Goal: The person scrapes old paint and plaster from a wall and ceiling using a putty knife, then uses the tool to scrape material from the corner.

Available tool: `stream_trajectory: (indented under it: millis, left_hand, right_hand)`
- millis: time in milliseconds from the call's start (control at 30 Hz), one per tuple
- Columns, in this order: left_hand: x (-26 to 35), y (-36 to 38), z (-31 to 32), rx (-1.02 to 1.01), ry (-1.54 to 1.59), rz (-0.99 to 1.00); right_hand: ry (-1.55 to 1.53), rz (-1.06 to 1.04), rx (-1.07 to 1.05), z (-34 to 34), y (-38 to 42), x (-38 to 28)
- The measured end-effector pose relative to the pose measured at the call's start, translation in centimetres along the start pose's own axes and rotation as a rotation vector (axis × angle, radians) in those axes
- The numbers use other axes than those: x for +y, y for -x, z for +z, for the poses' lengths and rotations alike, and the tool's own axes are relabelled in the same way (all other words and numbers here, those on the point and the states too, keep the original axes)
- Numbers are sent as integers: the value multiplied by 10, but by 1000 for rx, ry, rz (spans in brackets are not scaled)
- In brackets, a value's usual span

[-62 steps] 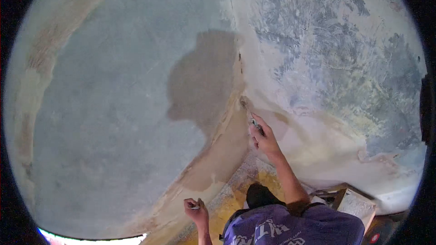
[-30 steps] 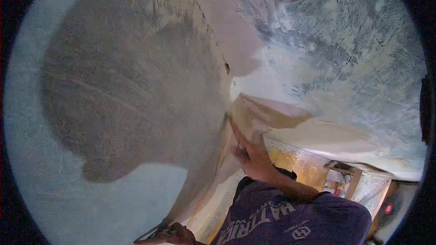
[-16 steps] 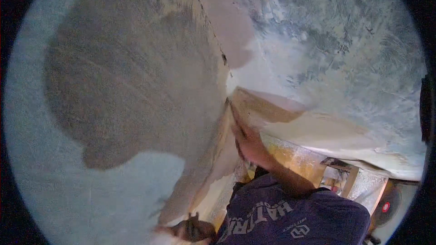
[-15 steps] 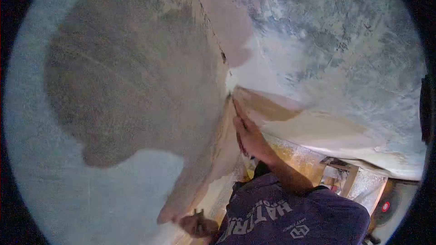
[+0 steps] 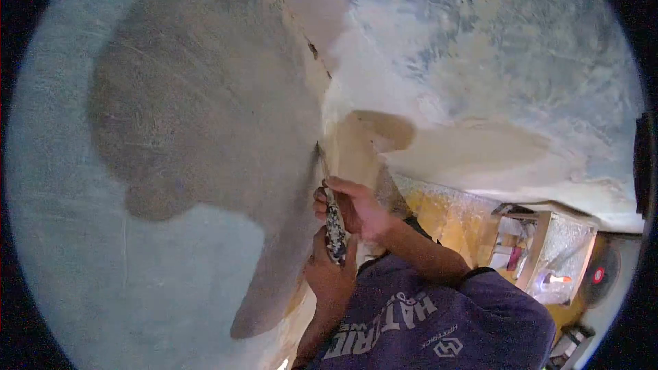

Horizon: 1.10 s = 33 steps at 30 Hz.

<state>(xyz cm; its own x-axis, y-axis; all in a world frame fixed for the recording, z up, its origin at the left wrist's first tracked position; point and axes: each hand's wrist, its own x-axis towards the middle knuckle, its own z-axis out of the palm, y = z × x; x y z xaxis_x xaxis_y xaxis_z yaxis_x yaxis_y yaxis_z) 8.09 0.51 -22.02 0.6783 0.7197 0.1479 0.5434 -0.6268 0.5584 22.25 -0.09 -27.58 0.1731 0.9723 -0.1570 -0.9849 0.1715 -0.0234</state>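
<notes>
A thin pointed tool point(image 5: 334, 223), its thick part speckled black and white, stands nearly upright between my two hands. My right hand point(image 5: 360, 209) pinches its upper part, fingers closed beside the narrow blade. Just below, my left hand point(image 5: 332, 267) is wrapped round the lower end of the speckled part. The dark tip points up at the wall corner; whether it touches the surface is unclear. Left of the tip spreads a large grey-brown patch point(image 5: 205, 96) on the bluish wall point(image 5: 185, 281). A darker brown patch point(image 5: 387, 130) lies to the right of the corner.
A rough, dark crack point(image 5: 313, 50) runs along the corner line above the tool. At the lower right are a wooden-framed box point(image 5: 538, 260), a small bright light point(image 5: 555, 279) and a dark round object with a red centre point(image 5: 598, 275). My purple shirt fills the bottom.
My left hand has come up from the lower left and closed on the tool's speckled part. My right hand and the tool are lower in view, and the view has shifted slightly.
</notes>
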Motion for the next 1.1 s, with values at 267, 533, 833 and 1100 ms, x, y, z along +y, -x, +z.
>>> stream_trajectory:
  millis: [267,533,833,1100]
  left_hand:
    - [-2,-6,-19,126,-353,178]
    - [12,-8,-24,34,-54,16]
    - [2,-10,12,-263,30,-55]
    - [-9,-15,21,-238,-66,71]
  right_hand:
    - [89,-135,-10,11,-10,-9]
    - [91,-129,-92,-10,-23,-14]
    - [258,-232,153,-26,-37,-15]
    - [196,-260,81,-29,-43,-17]
